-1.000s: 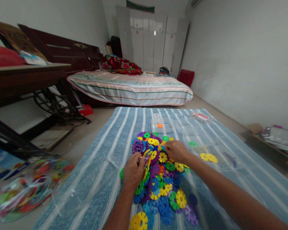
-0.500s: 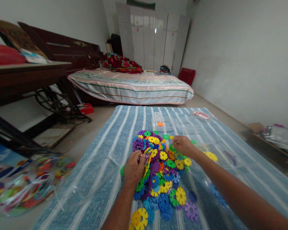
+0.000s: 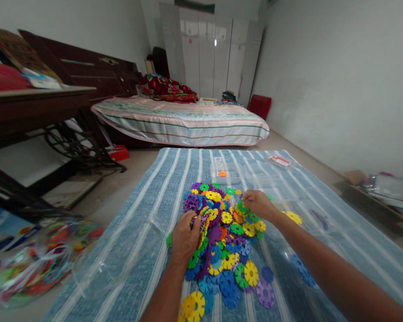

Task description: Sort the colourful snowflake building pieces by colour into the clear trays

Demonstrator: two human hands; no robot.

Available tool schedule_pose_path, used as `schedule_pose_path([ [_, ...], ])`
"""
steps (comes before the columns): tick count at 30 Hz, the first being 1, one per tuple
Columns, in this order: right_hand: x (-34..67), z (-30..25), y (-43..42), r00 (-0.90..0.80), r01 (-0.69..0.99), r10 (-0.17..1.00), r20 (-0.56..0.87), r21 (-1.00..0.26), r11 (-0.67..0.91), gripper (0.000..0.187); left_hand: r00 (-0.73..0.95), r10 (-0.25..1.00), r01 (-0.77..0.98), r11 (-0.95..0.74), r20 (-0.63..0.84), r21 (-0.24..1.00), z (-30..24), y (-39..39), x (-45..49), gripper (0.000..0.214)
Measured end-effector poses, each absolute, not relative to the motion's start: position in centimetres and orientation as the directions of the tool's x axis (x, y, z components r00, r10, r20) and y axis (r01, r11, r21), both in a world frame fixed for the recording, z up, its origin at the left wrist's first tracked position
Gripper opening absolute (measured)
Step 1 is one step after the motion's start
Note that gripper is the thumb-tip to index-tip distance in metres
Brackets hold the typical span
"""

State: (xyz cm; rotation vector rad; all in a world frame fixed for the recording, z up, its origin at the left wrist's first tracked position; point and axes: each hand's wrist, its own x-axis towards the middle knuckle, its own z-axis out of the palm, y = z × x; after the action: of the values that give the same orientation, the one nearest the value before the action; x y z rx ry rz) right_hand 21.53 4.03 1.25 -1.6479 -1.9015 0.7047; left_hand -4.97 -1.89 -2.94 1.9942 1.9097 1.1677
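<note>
A heap of notched plastic snowflake discs (image 3: 226, 218) in yellow, green, blue, purple and orange lies on a striped blue cloth (image 3: 134, 223). My left hand (image 3: 185, 237) rests at the heap's left side, fingers curled, a bit of purple disc (image 3: 192, 222) showing between thumb and fingers. At the far right of the heap, my right hand (image 3: 259, 204) has its fingertips pinched together just above a green disc (image 3: 242, 207). Whatever is between those fingertips is too small to make out. Nearest me lie loose yellow discs (image 3: 196, 306) and a pale purple one (image 3: 265, 293).
Clear plastic boxes stand on the cloth, one with an orange disc (image 3: 222, 174) and one with yellow discs (image 3: 292, 217). A small red-labelled box (image 3: 280, 161) sits at the far right corner. Bagged colourful pieces (image 3: 36, 268) lie lower left. A bed (image 3: 184, 123) stands beyond.
The whole view has shifted slightly, moving the room a little to the left. Both hands stay at nearly the same spots on the heap, with no clear change in the discs.
</note>
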Motion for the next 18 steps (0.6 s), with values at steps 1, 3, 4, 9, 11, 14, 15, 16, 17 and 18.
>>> schedule_pose_path([
  [1, 21.5, 1.4, 4.0, -0.126, 0.723, 0.990, 0.059, -0.678, 0.133, 0.007, -0.106, 0.899, 0.788, -0.185, 0.425, 0.588, -3.0, -1.9, -5.0, 0.022],
  [3, 21.4, 1.7, 3.8, -0.135, 0.735, 0.987, 0.083, -0.660, 0.156, 0.007, -0.104, 0.899, 0.789, -0.186, 0.425, 0.585, -3.0, -1.8, -5.0, 0.022],
  [4, 21.4, 1.9, 3.7, -0.139, 0.744, 0.986, 0.095, -0.647, 0.167, 0.007, -0.105, 0.899, 0.790, -0.184, 0.425, 0.585, -3.0, -1.8, -5.0, 0.022],
  [9, 21.0, 2.7, 2.9, -0.151, 0.792, 0.979, 0.137, -0.576, 0.202, 0.009, -0.099, 0.905, 0.790, -0.181, 0.414, 0.586, -2.6, -1.8, -5.0, 0.026],
  [11, 21.2, 3.2, 2.8, -0.143, 0.812, 0.979, 0.148, -0.547, 0.202, 0.009, -0.096, 0.909, 0.790, -0.178, 0.405, 0.587, -2.5, -1.8, -5.0, 0.027],
  [14, 22.6, 4.5, 3.1, -0.083, 0.853, 0.982, 0.171, -0.497, 0.159, 0.010, -0.101, 0.911, 0.791, -0.170, 0.400, 0.587, -2.5, -1.9, -4.9, 0.029],
  [15, 23.3, 5.0, 3.3, -0.049, 0.871, 0.982, 0.181, -0.474, 0.130, 0.011, -0.101, 0.910, 0.792, -0.171, 0.402, 0.586, -2.5, -1.9, -4.9, 0.029],
  [16, 24.1, 5.6, 3.5, -0.008, 0.890, 0.982, 0.190, -0.447, 0.094, 0.012, -0.101, 0.908, 0.792, -0.174, 0.407, 0.585, -2.5, -1.9, -4.9, 0.029],
  [17, 24.9, 6.1, 3.7, 0.037, 0.908, 0.979, 0.201, -0.416, 0.051, 0.013, -0.101, 0.906, 0.793, -0.176, 0.411, 0.583, -2.5, -1.9, -4.9, 0.029],
  [18, 25.7, 6.6, 3.8, 0.081, 0.924, 0.974, 0.213, -0.382, 0.006, 0.015, -0.102, 0.904, 0.794, -0.178, 0.416, 0.582, -2.5, -1.9, -4.9, 0.029],
])
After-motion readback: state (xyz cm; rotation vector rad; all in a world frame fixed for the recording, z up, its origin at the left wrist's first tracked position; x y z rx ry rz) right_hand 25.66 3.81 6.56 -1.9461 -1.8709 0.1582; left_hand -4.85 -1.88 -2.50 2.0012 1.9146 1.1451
